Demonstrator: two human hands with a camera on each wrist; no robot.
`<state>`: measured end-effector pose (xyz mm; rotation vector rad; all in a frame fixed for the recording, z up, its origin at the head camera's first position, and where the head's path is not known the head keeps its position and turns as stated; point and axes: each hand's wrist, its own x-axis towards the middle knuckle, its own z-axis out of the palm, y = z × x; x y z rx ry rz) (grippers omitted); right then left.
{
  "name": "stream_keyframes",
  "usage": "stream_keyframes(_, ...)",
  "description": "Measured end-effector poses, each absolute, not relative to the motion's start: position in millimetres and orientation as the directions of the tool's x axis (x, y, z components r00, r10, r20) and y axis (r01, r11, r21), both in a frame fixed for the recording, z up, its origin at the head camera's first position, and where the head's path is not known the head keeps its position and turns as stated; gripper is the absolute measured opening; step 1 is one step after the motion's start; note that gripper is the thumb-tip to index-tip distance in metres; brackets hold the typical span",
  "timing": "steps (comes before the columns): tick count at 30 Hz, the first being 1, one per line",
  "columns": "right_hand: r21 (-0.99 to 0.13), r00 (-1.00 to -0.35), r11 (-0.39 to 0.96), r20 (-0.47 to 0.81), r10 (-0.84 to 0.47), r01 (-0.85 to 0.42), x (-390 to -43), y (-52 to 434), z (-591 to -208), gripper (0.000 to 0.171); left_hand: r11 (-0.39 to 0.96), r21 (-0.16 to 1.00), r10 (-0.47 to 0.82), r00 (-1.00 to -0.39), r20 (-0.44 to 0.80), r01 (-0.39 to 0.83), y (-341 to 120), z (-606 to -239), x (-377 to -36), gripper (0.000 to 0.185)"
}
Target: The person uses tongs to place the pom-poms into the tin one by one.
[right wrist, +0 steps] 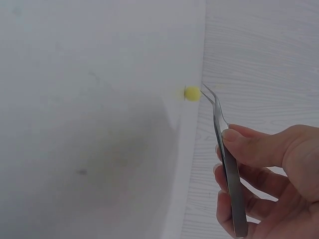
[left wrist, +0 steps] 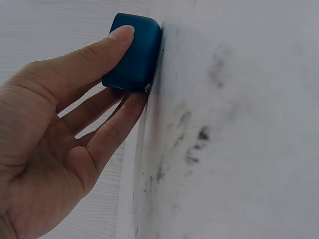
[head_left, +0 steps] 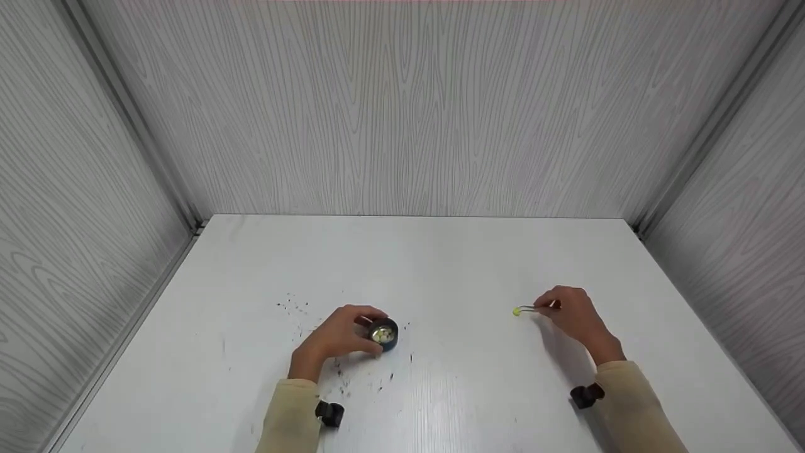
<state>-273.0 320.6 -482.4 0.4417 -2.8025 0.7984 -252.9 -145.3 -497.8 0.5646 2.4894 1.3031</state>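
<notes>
Toward the left of the table, my left hand [head_left: 343, 331] grips a small blue round container [left wrist: 134, 52] by its side. The thumb lies against its wall and the other fingers reach round behind. From above, the container's dark rim [head_left: 394, 326] surrounds a shiny inside with several small pale bits in it. My right hand [head_left: 575, 316] pinches metal tweezers [right wrist: 232, 184] with bent, pointed tips. The tips stand slightly apart, right at a small yellow ball [right wrist: 192, 93] on the table.
Dark smudges and specks [head_left: 292, 304] mark the white table [head_left: 453, 264] around the left hand. Grey wood-grain panels [head_left: 402, 113] rise at the back and both sides. Each sleeve carries a small black camera [head_left: 330, 414] at the wrist.
</notes>
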Motion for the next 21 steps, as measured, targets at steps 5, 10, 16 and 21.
stream_keyframes(5,-0.488,-0.938,0.808,0.264,-0.224,-0.331,-272.8,321.8,-483.5,0.012,0.521,0.825,0.46,-0.886,-0.057,0.217,-145.3,-499.1,-252.4,0.057)
stream_keyframes(10,-0.48,-0.939,0.815,0.27,-0.215,-0.324,-272.7,320.8,-482.1,0.012,0.522,0.823,0.46,-0.886,-0.051,0.223,-145.8,-499.4,-252.8,0.058)
stream_keyframes(16,-0.473,-0.944,0.825,0.257,-0.206,-0.309,-272.1,320.1,-480.7,0.012,0.519,0.825,0.465,-0.884,-0.05,0.226,-146.2,-499.9,-252.7,0.058)
stream_keyframes(21,-0.477,-0.952,0.83,0.235,-0.196,-0.288,-272.3,320.6,-481.6,0.012,0.52,0.822,0.467,-0.883,-0.046,0.232,-146.3,-499.7,-252.6,0.058)
